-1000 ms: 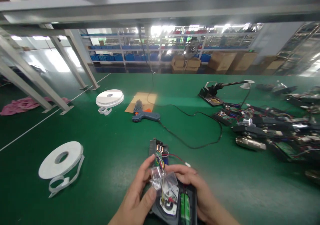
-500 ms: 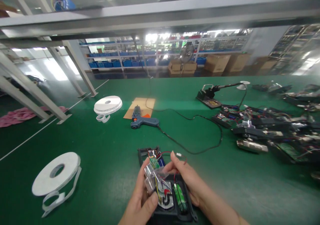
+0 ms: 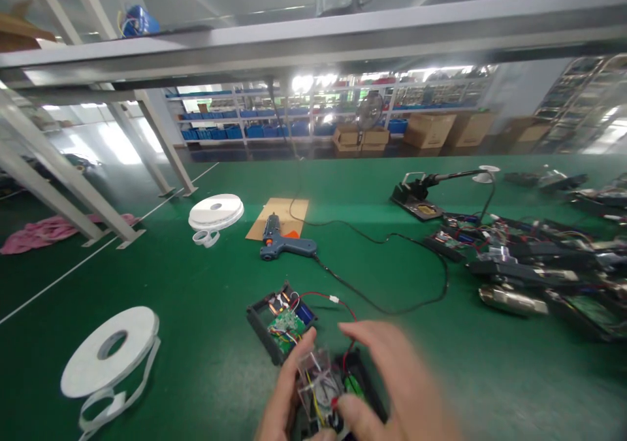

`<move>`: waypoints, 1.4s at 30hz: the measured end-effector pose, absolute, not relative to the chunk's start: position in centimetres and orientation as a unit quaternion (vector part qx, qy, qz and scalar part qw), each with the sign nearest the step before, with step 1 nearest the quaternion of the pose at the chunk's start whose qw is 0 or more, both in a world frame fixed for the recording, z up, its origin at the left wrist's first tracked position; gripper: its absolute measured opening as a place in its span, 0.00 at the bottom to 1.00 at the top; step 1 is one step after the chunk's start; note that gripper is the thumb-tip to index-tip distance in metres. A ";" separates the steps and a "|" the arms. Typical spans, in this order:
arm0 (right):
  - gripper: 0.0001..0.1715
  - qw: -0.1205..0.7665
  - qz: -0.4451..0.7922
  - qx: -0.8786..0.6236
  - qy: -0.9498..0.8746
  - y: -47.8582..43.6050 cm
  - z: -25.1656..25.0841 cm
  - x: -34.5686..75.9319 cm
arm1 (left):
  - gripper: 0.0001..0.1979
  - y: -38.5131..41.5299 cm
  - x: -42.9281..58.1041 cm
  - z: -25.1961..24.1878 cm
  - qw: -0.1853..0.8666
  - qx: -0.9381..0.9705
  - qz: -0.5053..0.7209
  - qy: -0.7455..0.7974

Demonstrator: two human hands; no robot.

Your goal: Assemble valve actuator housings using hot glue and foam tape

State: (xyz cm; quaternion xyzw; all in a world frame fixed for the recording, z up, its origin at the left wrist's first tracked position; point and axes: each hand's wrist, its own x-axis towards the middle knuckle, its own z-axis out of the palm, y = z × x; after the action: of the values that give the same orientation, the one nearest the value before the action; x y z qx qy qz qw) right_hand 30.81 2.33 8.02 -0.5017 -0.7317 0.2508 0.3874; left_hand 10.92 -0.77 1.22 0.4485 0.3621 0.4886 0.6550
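Observation:
Low in the middle of the head view, both my hands work on an opened black device (image 3: 281,323) with a green circuit board, coloured wires and a red lead ending in a white plug. My left hand (image 3: 287,398) pinches a small clear plastic part (image 3: 316,379) over the device's near end. My right hand (image 3: 392,382) is blurred by motion; its fingers curl over the same end, thumb close to the clear part, beside a green battery cell (image 3: 353,387).
A blue glue gun (image 3: 285,245) and its black cord lie beyond, by a brown card. White tape rolls sit at left (image 3: 110,349) and farther back (image 3: 215,211). A soldering stand (image 3: 416,196) and a pile of opened devices (image 3: 529,264) fill the right. Metal frame legs stand at left.
The device's far half has swung left and lies flat on the mat. My hands have dropped lower in view, and my right hand has moved over the near end.

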 end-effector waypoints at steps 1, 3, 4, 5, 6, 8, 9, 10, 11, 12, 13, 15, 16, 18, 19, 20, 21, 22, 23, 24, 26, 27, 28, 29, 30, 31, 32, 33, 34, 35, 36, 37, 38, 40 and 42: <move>0.34 0.359 0.267 -0.471 -0.760 2.3 8.4 29.9 | 0.44 -0.8 10.6 1.0 0.633 0.471 0.487 0.375; 0.37 0.303 0.308 -0.452 -0.780 2.6 8.8 28.4 | 0.41 -0.9 10.0 0.9 0.587 0.512 0.477 0.407; 0.32 0.285 0.327 -0.456 -0.777 2.8 9.0 28.1 | 0.41 -0.9 9.8 1.0 0.569 0.529 0.471 0.419; 0.27 0.273 0.348 -0.459 -0.771 3.0 9.1 28.0 | 0.41 -1.0 9.6 1.3 0.552 0.543 0.464 0.430; 0.22 0.269 0.370 -0.457 -0.763 3.2 9.2 28.2 | 0.42 -1.0 9.5 1.7 0.538 0.556 0.458 0.438; 0.17 0.269 0.428 -0.433 -0.746 3.5 9.3 28.9 | 0.44 -1.1 9.4 3.0 0.518 0.580 0.442 0.447; 0.17 0.266 0.459 -0.421 -0.736 3.7 9.4 29.3 | 0.43 -1.0 9.4 3.8 0.509 0.589 0.432 0.455; 0.18 0.258 0.484 -0.414 -0.726 3.8 9.5 29.7 | 0.41 -1.0 9.3 4.6 0.499 0.597 0.423 0.464; 0.18 0.248 0.504 -0.410 -0.719 3.9 9.6 29.9 | 0.39 -0.9 9.3 5.4 0.485 0.606 0.420 0.470; 0.17 0.239 0.514 -0.411 -0.714 4.0 9.6 30.1 | 0.37 -0.8 9.3 6.0 0.469 0.616 0.424 0.471; 0.17 0.232 0.517 -0.414 -0.712 4.0 9.5 30.1 | 0.35 -0.7 9.2 6.5 0.453 0.625 0.432 0.466; 0.18 0.237 0.513 -0.421 -0.709 4.1 9.4 30.0 | 0.34 -0.4 8.9 7.0 0.440 0.640 0.450 0.441; 0.18 0.242 0.513 -0.421 -0.707 4.1 9.4 29.9 | 0.34 -0.3 8.7 7.0 0.442 0.642 0.454 0.431; 0.18 0.246 0.512 -0.424 -0.705 4.3 9.3 29.7 | 0.31 0.0 8.2 6.5 0.454 0.633 0.447 0.439; 0.17 0.244 0.510 -0.429 -0.705 4.4 9.3 29.6 | 0.29 0.2 7.9 6.2 0.459 0.624 0.440 0.455; 0.17 0.238 0.506 -0.434 -0.706 4.5 9.2 29.6 | 0.27 0.3 7.5 5.8 0.462 0.610 0.432 0.477; 0.17 0.231 0.502 -0.440 -0.708 4.6 9.2 29.6 | 0.26 0.5 7.0 5.6 0.465 0.593 0.425 0.501; 0.17 0.225 0.498 -0.445 -0.710 4.7 9.1 29.6 | 0.25 0.6 6.6 5.4 0.465 0.574 0.422 0.526; 0.17 0.221 0.495 -0.449 -0.710 4.8 9.0 29.6 | 0.24 0.8 6.1 5.4 0.460 0.557 0.418 0.550; 0.16 0.218 0.495 -0.451 -0.710 4.9 9.0 29.5 | 0.23 0.8 5.7 5.4 0.451 0.547 0.413 0.572; 0.17 0.216 0.504 -0.453 -0.703 4.9 8.9 29.5 | 0.19 0.9 5.0 5.9 0.411 0.560 0.404 0.595; 0.17 0.218 0.510 -0.453 -0.699 4.9 8.9 29.5 | 0.16 1.0 4.8 6.3 0.381 0.586 0.402 0.592; 0.17 0.218 0.516 -0.453 -0.694 4.9 9.0 29.4 | 0.14 1.2 4.7 6.8 0.346 0.617 0.401 0.583; 0.18 0.217 0.521 -0.454 -0.690 4.8 9.0 29.4 | 0.11 1.5 4.7 7.3 0.307 0.649 0.402 0.569; 0.17 0.216 0.523 -0.453 -0.689 4.8 9.1 29.4 | 0.10 1.9 4.8 7.9 0.265 0.681 0.402 0.552; 0.17 0.216 0.524 -0.451 -0.690 4.7 9.1 29.4 | 0.08 2.5 4.9 8.5 0.227 0.710 0.396 0.536; 0.17 0.217 0.523 -0.447 -0.692 4.7 9.1 29.4 | 0.08 3.1 5.1 9.1 0.200 0.737 0.382 0.520; 0.17 0.220 0.523 -0.441 -0.695 4.7 9.1 29.4 | 0.09 3.9 5.2 9.7 0.187 0.763 0.361 0.502; 0.17 0.224 0.523 -0.435 -0.698 4.7 9.1 29.5 | 0.10 4.8 5.4 10.3 0.191 0.787 0.334 0.483; 0.18 0.229 0.522 -0.429 -0.701 4.7 9.0 29.5 | 0.10 5.8 5.5 10.7 0.209 0.806 0.303 0.464; 0.18 0.232 0.522 -0.424 -0.703 4.7 8.9 29.6 | 0.11 6.7 5.7 11.2 0.237 0.820 0.270 0.446; 0.18 0.233 0.522 -0.422 -0.704 4.7 8.7 29.6 | 0.11 7.7 5.8 11.5 0.269 0.829 0.236 0.429; 0.18 0.232 0.523 -0.420 -0.705 4.7 8.6 29.7 | 0.11 8.6 5.9 11.7 0.296 0.836 0.205 0.414; 0.18 0.225 0.529 -0.415 -0.705 4.7 8.4 29.7 | 0.10 10.1 6.1 12.0 0.330 0.848 0.156 0.385; 0.18 0.220 0.539 -0.413 -0.701 4.7 8.3 29.8 | 0.09 11.2 6.3 12.2 0.346 0.860 0.122 0.355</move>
State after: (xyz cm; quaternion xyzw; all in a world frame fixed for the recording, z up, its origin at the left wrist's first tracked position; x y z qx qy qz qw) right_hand 29.76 4.73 8.31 -0.4128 -0.7006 0.5388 0.2202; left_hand 6.27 11.24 12.19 0.8600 0.3550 0.1224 0.3456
